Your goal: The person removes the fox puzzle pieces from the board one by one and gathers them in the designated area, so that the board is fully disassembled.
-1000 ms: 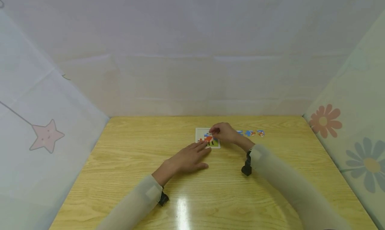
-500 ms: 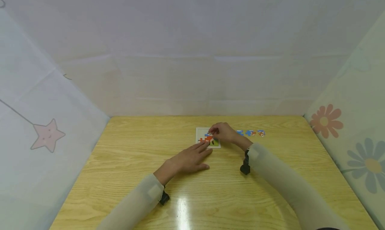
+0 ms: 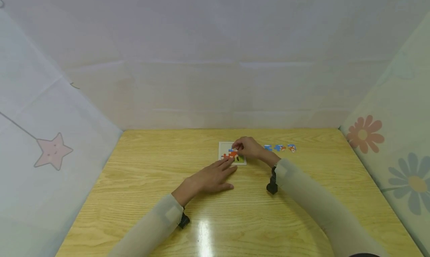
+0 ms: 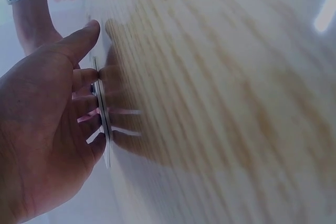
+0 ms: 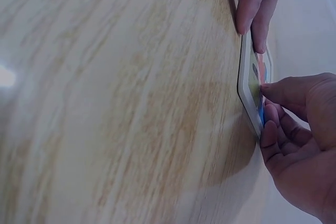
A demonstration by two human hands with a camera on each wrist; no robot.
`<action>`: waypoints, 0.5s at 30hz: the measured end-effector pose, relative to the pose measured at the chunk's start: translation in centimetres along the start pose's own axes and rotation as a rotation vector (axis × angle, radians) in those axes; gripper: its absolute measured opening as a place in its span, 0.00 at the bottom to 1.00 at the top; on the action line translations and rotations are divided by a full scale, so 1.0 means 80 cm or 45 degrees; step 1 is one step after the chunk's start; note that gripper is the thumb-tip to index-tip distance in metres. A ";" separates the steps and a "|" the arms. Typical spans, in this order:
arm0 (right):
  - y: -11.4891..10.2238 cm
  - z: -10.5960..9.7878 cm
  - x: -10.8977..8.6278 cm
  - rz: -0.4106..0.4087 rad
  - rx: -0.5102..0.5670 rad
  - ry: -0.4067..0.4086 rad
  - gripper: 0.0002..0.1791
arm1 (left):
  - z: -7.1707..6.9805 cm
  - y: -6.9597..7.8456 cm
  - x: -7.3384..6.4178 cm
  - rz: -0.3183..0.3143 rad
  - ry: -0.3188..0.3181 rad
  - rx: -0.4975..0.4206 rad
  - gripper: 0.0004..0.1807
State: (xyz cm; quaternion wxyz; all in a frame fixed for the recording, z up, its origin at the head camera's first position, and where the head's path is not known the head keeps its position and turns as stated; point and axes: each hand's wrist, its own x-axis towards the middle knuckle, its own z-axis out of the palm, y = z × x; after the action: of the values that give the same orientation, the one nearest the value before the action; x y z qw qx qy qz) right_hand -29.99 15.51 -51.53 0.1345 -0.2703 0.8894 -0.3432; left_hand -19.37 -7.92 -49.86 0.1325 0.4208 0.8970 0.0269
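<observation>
A small jigsaw puzzle in a white-rimmed tray (image 3: 220, 148) lies toward the back of the table, its joined pieces (image 3: 231, 155) showing red, blue and green. My left hand (image 3: 209, 179) lies flat with spread fingers, fingertips on the tray's near edge; the left wrist view shows them over its rim (image 4: 106, 129). At the tray's right side, my right hand (image 3: 251, 147) pinches a puzzle piece with curled fingers and thumb, low over the upper right part. Those fingers mostly hide the piece. In the right wrist view the thumb (image 5: 286, 90) meets the puzzle surface.
Several loose puzzle pieces (image 3: 279, 148) lie in a row right of the tray, partly behind my right wrist. The wood-grain table (image 3: 151, 167) is bounded by a pale cloth (image 3: 201, 92) at the back and both sides.
Both hands stay at the tray almost unmoved. My right wrist and forearm have shifted slightly left, and more of the loose pieces shows.
</observation>
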 end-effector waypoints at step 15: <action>-0.003 -0.004 0.003 -0.002 0.059 -0.037 0.14 | -0.006 0.000 0.001 -0.027 -0.057 -0.060 0.42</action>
State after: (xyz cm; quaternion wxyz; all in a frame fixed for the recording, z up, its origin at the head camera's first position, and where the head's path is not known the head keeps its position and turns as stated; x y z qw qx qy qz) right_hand -30.22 15.40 -51.17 0.1532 -0.2727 0.8790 -0.3599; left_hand -19.59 -7.83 -49.39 0.1625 0.4087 0.8973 0.0371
